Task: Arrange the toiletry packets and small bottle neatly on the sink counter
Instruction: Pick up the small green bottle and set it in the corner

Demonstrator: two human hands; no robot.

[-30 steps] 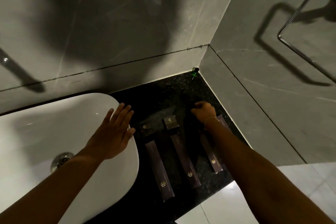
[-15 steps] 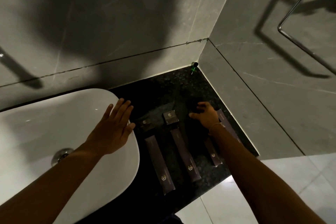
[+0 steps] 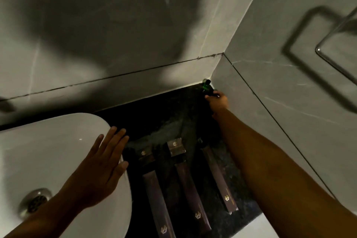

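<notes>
Three long dark packets lie side by side on the black counter [image 3: 170,114]: a left one [image 3: 156,201], a middle one [image 3: 190,193] and a right one [image 3: 218,177]. Two small square packets sit above them, a dark one [image 3: 145,155] and a lighter one [image 3: 175,147]. A small green bottle [image 3: 207,84] stands in the far corner where the walls meet. My right hand [image 3: 217,101] is stretched into that corner with its fingers closed around the bottle's lower part. My left hand [image 3: 102,166] rests flat with fingers apart on the right rim of the white basin [image 3: 48,145].
Grey tiled walls close the counter at the back and right. A metal towel ring [image 3: 336,40] hangs on the right wall. The basin's drain [image 3: 35,202] shows at lower left. The counter's front edge drops to a pale floor [image 3: 257,228].
My right hand has left the packets and reached back to the corner, closing on the green bottle. My left hand stays on the basin rim. The view has tilted closer.
</notes>
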